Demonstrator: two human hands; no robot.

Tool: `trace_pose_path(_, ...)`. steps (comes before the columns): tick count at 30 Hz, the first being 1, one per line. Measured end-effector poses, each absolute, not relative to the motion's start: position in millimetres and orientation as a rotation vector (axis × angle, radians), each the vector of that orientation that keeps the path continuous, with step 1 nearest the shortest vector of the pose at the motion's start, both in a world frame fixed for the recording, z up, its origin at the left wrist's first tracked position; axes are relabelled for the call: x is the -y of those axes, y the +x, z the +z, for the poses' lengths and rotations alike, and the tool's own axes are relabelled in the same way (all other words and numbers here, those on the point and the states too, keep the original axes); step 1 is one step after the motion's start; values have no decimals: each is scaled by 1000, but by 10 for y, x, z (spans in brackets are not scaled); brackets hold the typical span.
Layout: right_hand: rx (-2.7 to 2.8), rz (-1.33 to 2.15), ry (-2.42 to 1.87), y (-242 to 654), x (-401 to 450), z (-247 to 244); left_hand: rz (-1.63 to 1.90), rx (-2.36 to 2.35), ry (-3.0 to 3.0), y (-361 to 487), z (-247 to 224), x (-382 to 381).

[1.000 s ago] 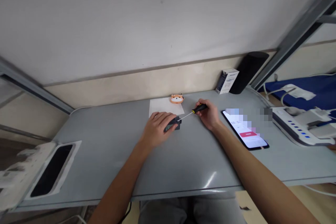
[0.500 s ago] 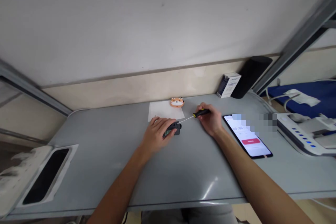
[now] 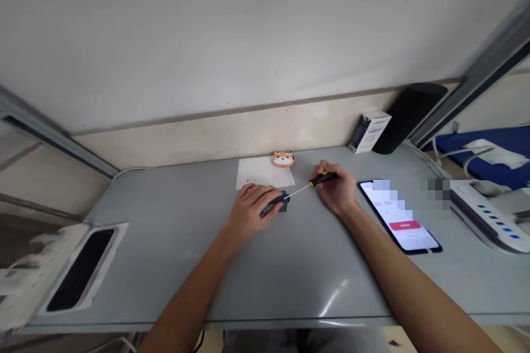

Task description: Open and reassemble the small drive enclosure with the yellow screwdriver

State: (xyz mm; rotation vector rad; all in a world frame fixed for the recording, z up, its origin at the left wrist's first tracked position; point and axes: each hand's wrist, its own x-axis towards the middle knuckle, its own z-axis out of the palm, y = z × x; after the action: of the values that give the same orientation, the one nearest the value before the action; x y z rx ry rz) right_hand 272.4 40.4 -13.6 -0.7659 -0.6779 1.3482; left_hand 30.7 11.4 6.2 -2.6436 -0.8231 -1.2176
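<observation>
My left hand (image 3: pixel 252 210) is closed around a small dark box-shaped device (image 3: pixel 284 205) with a greenish part showing between thumb and fingers; the fingers hide much of it. My right hand (image 3: pixel 337 190) grips the black and yellow handle of a screwdriver (image 3: pixel 323 178). Its thin shaft slants down to the left, and the tip meets the device's right end near its upper edge. I cannot tell whether the tip sits in a screw. Just behind the left hand lies a sheet of white paper (image 3: pixel 265 172), with an orange animal-face case (image 3: pixel 283 159) at its far right corner.
To the right lies a phone (image 3: pixel 404 226) with a lit screen, and beyond it a white power strip (image 3: pixel 488 215). A small carton (image 3: pixel 370 131) and a black cylinder (image 3: pixel 409 118) stand by the wall. At the left is a dark phone-like slab (image 3: pixel 80 270) on white paper.
The view has shifted slightly. The device looks turned a little in my left hand, with its slotted face less visible. The screwdriver stays in my right hand, its tip still at the device.
</observation>
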Motion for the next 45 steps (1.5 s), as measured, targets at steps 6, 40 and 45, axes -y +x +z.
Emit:
trace_pose_path(6,668,1305,-788,2706,-415,-151,-1221,833,-2666,308,77,-120)
trace_pose_path(40,588,1256,-902,2549,-426,-122,-1085,795,-2734,180,47,-132)
trace_pose_path(45,1041,1073,-1157,2453,-385,-176,-1329,943,-2784,119,124,-106)
